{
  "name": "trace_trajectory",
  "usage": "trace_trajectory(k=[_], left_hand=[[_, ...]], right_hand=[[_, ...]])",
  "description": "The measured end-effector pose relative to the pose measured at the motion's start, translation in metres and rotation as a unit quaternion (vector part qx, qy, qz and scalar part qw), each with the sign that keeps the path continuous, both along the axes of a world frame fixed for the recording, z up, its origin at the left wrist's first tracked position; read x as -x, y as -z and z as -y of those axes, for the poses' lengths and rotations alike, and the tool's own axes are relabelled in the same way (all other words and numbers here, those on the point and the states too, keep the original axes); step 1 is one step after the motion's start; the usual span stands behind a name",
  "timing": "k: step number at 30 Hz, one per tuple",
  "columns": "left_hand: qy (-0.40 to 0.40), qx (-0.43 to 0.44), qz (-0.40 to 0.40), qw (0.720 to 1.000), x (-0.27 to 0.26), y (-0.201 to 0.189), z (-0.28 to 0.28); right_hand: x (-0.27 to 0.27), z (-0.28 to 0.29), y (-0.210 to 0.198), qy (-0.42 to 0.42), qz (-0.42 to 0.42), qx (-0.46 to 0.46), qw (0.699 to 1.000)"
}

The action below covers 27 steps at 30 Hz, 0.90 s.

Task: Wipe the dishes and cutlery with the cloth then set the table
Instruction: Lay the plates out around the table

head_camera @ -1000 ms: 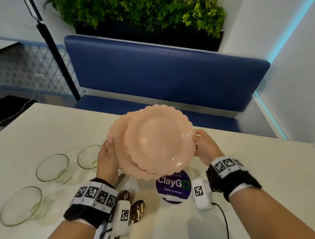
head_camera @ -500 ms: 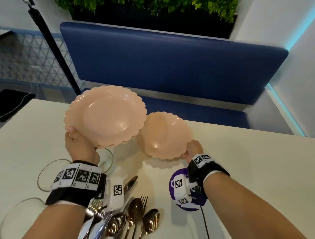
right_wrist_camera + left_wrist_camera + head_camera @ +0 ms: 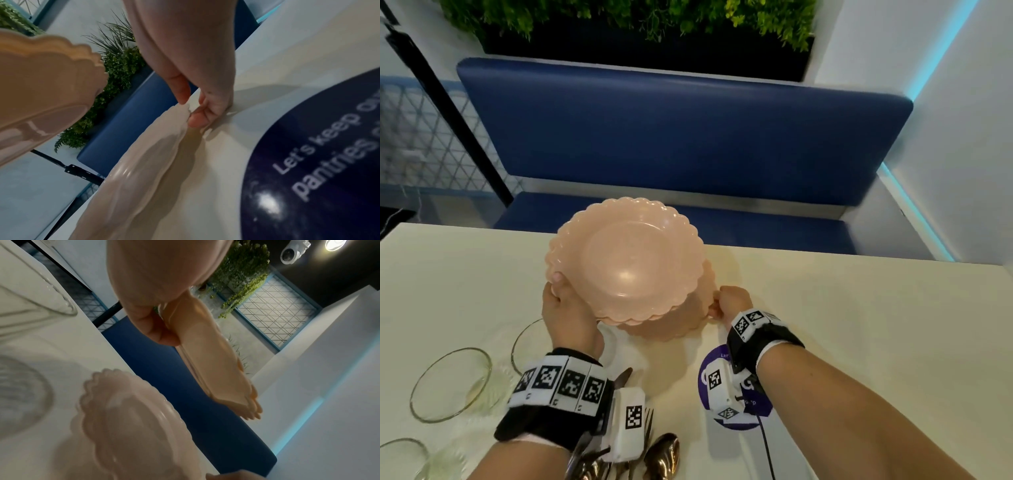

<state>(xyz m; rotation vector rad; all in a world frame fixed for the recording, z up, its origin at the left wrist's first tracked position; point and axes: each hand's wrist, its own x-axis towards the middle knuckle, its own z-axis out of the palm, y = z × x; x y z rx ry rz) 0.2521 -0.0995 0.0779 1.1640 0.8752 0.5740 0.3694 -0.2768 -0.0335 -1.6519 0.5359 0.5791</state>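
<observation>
Desk (image 3: 859,325): cream top, blue booth seat beyond; carries all items below.

Upper plate (image 3: 625,257): pink, scalloped; held in the air by the left hand (image 3: 566,318), grip grasping its near-left rim, thumb on top; half a second ago it was up and to the left, apart from the other plate; now it has come back directly over it, a gap between them visible in the left wrist view.

Lower plate (image 3: 671,325): same pattern; now resting on the desk, where before it was still tilted in hand; right hand (image 3: 729,305) grip pinching its right rim with fingertips (image 3: 183,95).

Glass bowls (image 3: 450,383): three, left of the plates, unwiped by appearance.

Cutlery (image 3: 661,455): spoons, fork, knife at the near edge.

Purple sticker (image 3: 760,407): under the right wrist.

Cloth: not in view.

Judgement: plates appear to be going back into one stack; wiping not begun.
</observation>
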Motion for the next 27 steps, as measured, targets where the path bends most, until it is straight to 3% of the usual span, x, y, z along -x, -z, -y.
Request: trace_trajectory(k=[4, 8, 11, 19, 23, 27], left_hand=[[0.011, 0.01, -0.011, 1.0, 0.0, 0.004, 0.02], [0.006, 0.009, -0.015, 1.0, 0.0, 0.001, 0.03], [0.003, 0.005, -0.014, 1.0, 0.001, -0.003, 0.029], [0.01, -0.008, -0.011, 1.0, 0.005, -0.005, 0.029], [0.023, -0.015, -0.012, 1.0, 0.002, 0.001, 0.039], [0.058, -0.042, -0.025, 0.997, -0.007, 0.007, 0.068]], right_hand=[[0.002, 0.01, -0.009, 0.06, -0.028, -0.056, 0.996], [0.012, 0.005, -0.008, -0.054, -0.007, 0.019, 0.998], [0.015, 0.006, -0.003, -0.084, 0.001, -0.007, 0.996], [0.006, 0.031, -0.011, -0.001, -0.001, -0.02, 1.0], [0.004, 0.038, -0.026, 0.0, 0.114, 0.053, 0.992], [0.006, 0.055, -0.059, -0.048, 0.164, -0.038, 0.985]])
